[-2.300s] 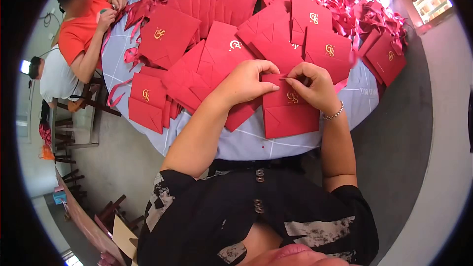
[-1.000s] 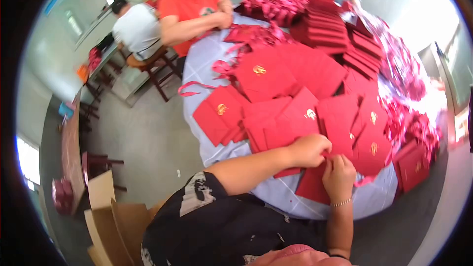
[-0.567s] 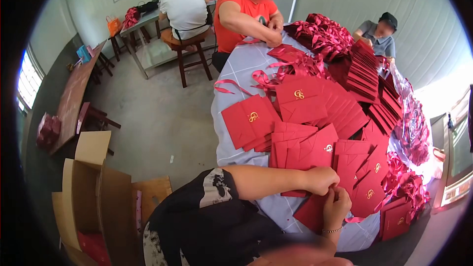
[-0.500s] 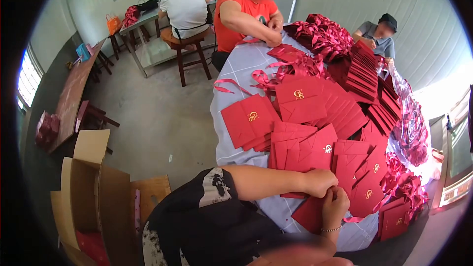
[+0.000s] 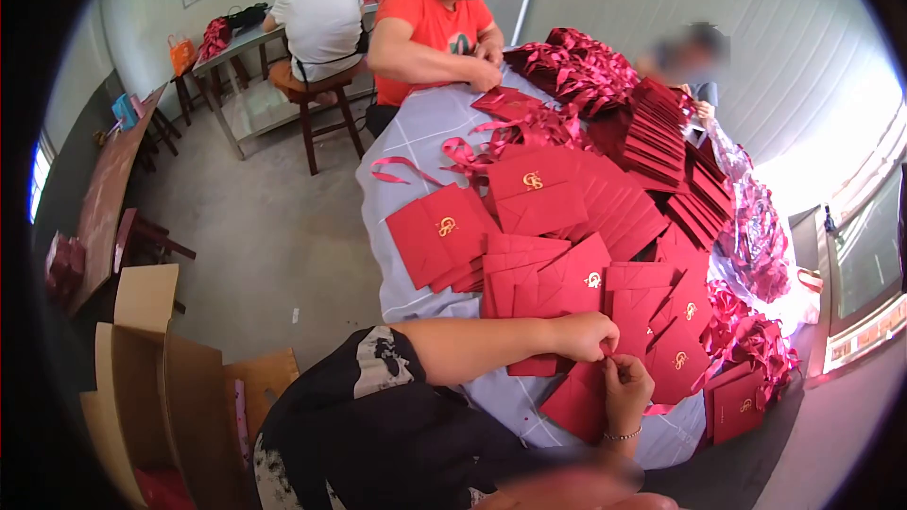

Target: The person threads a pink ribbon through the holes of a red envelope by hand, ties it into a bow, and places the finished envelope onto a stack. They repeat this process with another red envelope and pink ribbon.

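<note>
My left hand [image 5: 588, 336] reaches across from the left, its fingers pinched together. Its fingertips meet those of my right hand [image 5: 628, 387], which wears a beaded bracelet and is also pinched. Between them shows a bit of what looks like red ribbon, mostly covered by the fingers. Below them, a flat red paper bag [image 5: 576, 403] lies on the cloth, partly hidden by my right hand. A pink-red ribbon end [image 5: 658, 409] sticks out to the right of that hand. Flat red bags with gold letters [image 5: 680, 359] overlap just beyond.
Bag stacks [image 5: 534, 191] and ribbon heaps [image 5: 576, 71] cover much of the table cloth [image 5: 402, 279]. Across it, a person in red [image 5: 430, 33] handles ribbon; another person [image 5: 694, 61] sits farther right. One in white [image 5: 321, 24] sits behind. A cardboard box [image 5: 142, 368] stands left.
The whole view has shifted, so the table and people appear farther left. My hands stay pinched together over the same bag, with little visible movement.
</note>
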Available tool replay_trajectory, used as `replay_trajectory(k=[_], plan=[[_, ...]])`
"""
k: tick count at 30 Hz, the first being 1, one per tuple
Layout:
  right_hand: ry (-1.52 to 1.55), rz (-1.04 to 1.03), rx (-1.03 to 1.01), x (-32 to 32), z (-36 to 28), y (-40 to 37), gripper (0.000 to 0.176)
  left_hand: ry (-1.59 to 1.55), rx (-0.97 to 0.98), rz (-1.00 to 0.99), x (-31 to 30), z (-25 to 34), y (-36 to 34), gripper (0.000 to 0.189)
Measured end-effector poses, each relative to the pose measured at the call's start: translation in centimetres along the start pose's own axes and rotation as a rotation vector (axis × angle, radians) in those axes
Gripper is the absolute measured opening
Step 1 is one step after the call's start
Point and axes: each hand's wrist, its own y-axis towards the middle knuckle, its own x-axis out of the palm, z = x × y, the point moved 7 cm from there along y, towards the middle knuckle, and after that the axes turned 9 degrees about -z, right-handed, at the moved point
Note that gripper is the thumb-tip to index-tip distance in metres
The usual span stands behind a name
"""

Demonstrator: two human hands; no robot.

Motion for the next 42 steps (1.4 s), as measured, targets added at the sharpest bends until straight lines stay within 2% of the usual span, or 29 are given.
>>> replay_trajectory(k=[4,8,10,13,17,19,22,23,25,27,31,33,35,42], plan=[[-0.122,0.049,-0.112,-0.1,-1.5,-0.1,0.008,0.007,-0.048,-0.025,0.2,0.3,-0.1,0.019],[-0.262,0.026,-0.194,-0.2,-2.9,-0.2,0.008,0.048,-0.005,0.005,-0.2,0.9,-0.3,0.018],[-0.478,0.056,-0.292,0.3,-4.5,-0.4,0.008,0.039,-0.021,0.004,-0.1,0.8,-0.3,0.018],[-0.624,0.061,-0.3,1.2,-4.9,-0.7,0.01,0.041,-0.034,0.013,-0.1,0.6,-0.5,0.018],[-0.669,0.042,-0.188,1.9,-4.9,-0.9,0.007,0.067,-0.024,0.043,-0.2,0.7,-0.6,0.017],[-0.641,0.077,-0.175,1.7,-4.8,-0.9,0.01,0.072,-0.006,0.013,0.0,1.0,-0.6,0.016],[-0.535,0.141,-0.15,0.7,-4.0,-0.8,0.011,-0.089,-0.142,0.002,0.3,0.3,-0.7,0.015],[-0.474,0.097,-0.1,0.7,-3.4,-0.6,0.011,-0.089,-0.127,-0.038,0.6,0.5,-0.6,0.015],[-0.392,0.063,-0.031,0.8,-3.0,-0.3,0.009,0.095,-0.009,0.057,0.0,1.7,-0.8,0.011],[-0.533,0.046,-0.033,1.8,-2.9,-0.5,0.009,0.105,-0.001,0.008,0.7,1.6,-0.8,0.01],[-0.567,0.111,-0.116,2.0,-4.0,-0.8,0.008,0.216,0.011,0.04,0.1,2.3,-0.8,0.011],[-0.514,0.136,-0.103,1.4,-3.5,-0.7,0.009,0.116,-0.035,0.042,-0.2,2.3,-0.8,0.012],[-0.374,0.161,-0.149,0.8,-3.2,-0.7,0.009,0.121,-0.026,0.041,-0.2,2.7,-0.8,0.011],[-0.25,0.102,-0.101,0.3,-2.5,-0.5,0.007,0.164,-0.005,0.044,-0.1,2.4,-0.8,0.012]])
